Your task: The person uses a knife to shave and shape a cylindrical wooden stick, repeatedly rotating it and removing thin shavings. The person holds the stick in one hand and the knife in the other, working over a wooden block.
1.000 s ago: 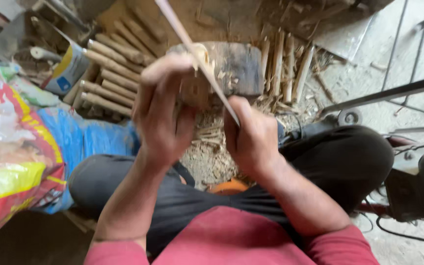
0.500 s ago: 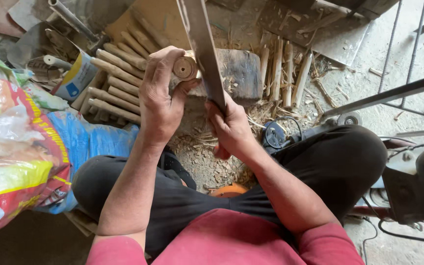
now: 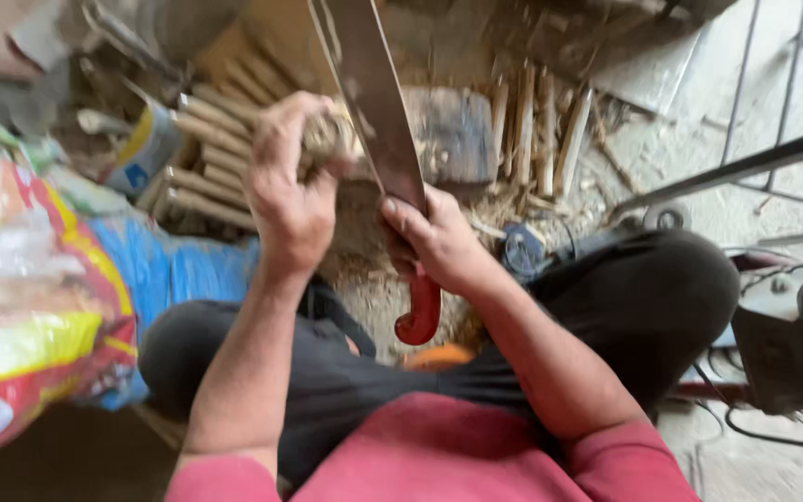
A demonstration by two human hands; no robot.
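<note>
Two hands, a big knife and a short wooden stick over a chopping block

The right hand [image 3: 434,244] is clamped round the red handle of a broad-bladed knife [image 3: 374,102], blade pointing up and away. The left hand [image 3: 292,191] is closed round a short wooden stick [image 3: 327,139] just beside the blade — above the wooden block [image 3: 457,135]. More cut sticks [image 3: 206,158] lie stacked to the left, others [image 3: 536,130] stand behind the block.

The left hand [image 3: 292,191] is raised in front of the chest, fingers curled shut in a grip, forearm bare. The right hand [image 3: 434,242] sits lower and just beside it, fist clenched, forearm angling back toward the body.
</note>
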